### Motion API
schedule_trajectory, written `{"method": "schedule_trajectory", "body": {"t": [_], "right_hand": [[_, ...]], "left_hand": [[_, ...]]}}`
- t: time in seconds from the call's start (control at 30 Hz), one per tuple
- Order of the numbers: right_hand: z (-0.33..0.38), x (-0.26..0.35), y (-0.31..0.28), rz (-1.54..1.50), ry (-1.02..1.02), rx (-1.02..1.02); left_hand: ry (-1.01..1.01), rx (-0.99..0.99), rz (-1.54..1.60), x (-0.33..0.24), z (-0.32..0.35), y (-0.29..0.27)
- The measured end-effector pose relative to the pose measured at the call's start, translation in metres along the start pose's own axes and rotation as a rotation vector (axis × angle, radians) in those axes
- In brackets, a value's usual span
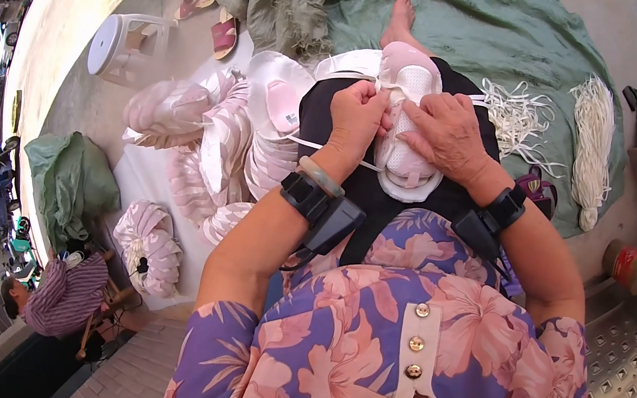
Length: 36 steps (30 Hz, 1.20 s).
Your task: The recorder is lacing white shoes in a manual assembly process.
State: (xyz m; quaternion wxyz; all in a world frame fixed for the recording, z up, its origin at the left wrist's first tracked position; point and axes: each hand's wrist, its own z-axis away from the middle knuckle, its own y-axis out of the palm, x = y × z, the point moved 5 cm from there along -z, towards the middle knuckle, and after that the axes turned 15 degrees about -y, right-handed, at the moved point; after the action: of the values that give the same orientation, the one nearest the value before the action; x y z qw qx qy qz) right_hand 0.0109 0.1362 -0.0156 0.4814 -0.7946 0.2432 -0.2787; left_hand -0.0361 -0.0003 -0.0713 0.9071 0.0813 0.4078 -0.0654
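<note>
On my lap, over black cloth, lies a pink and white shoe upper with a mesh tongue. A white shoelace runs across it and trails out to both sides. My left hand is closed at the upper's left edge, its thumb and forefinger pinching the lace. From the right, my right hand grips the upper, fingers bent over its lacing area; what lies under those fingertips is hidden. Beside my left arm are stacked pink and white uppers, with a single pink-lined upper on top.
Loose white laces and a tied lace bundle lie on a green sheet to the right. At left stand a white stool, sandals and a green sack. A plastic bottle lies right; another person sits lower left.
</note>
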Motion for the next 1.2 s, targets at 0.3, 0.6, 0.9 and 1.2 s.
{"method": "schedule_trajectory", "body": {"t": [0.3,0.6,0.9,1.2], "right_hand": [[0.009,-0.007,0.005,-0.107,0.064,-0.097],[0.011,-0.014,0.013,-0.179,0.128,-0.121],[0.015,-0.015,0.013,-0.218,0.147,-0.148],[0.011,-0.013,0.012,-0.17,0.155,-0.148]], "left_hand": [[0.321,-0.252,-0.432,-0.001,-0.007,0.002],[0.703,-0.283,-0.887,-0.018,0.0,0.017],[0.659,-0.192,-0.655,-0.01,0.025,0.005],[0.659,-0.041,-1.029,-0.02,0.035,0.011]]}}
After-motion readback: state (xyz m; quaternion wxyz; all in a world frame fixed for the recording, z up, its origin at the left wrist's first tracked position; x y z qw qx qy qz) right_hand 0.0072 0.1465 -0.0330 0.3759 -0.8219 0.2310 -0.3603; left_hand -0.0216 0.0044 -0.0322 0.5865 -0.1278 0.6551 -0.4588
